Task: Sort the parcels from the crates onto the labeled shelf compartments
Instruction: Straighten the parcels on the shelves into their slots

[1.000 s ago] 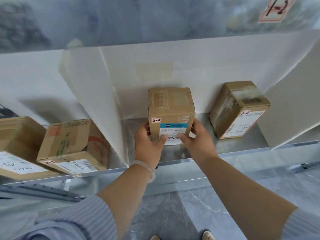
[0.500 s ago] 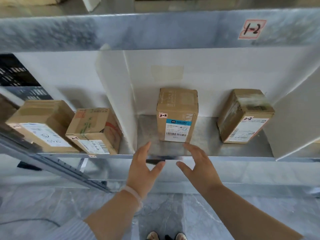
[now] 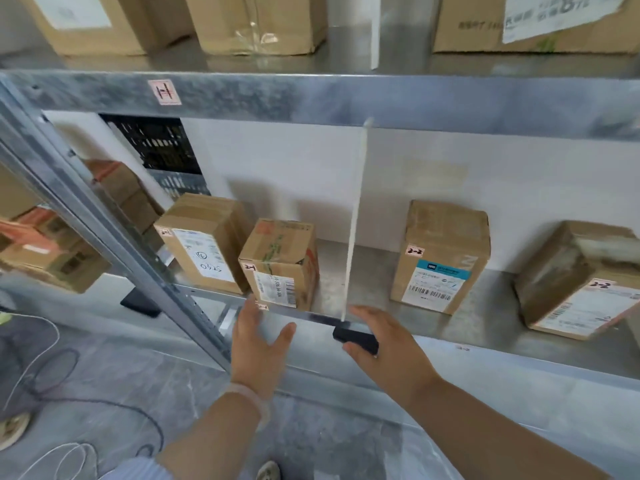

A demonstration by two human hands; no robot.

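A brown parcel with a blue-striped label (image 3: 441,258) stands upright in the 2-2 compartment of the metal shelf (image 3: 485,344), right of a thin white divider (image 3: 354,230). A second 2-2 parcel (image 3: 578,278) sits further right. Left of the divider, two parcels (image 3: 204,242) (image 3: 280,265) stand in the 2-1 compartment. My left hand (image 3: 258,344) and my right hand (image 3: 384,344) hover in front of the shelf edge, fingers spread, holding nothing.
The upper shelf (image 3: 242,93) carries a red-framed 1-1 tag and several large cartons (image 3: 256,22) on top. A slanted metal upright (image 3: 104,230) crosses the left side. A black crate (image 3: 156,147) shows behind. Cables (image 3: 41,375) lie on the grey floor.
Both hands let go of the blue-label parcel and pulled back from the shelf. The view has swung left and up, so the 2-1 compartment and the upper shelf are now in sight.
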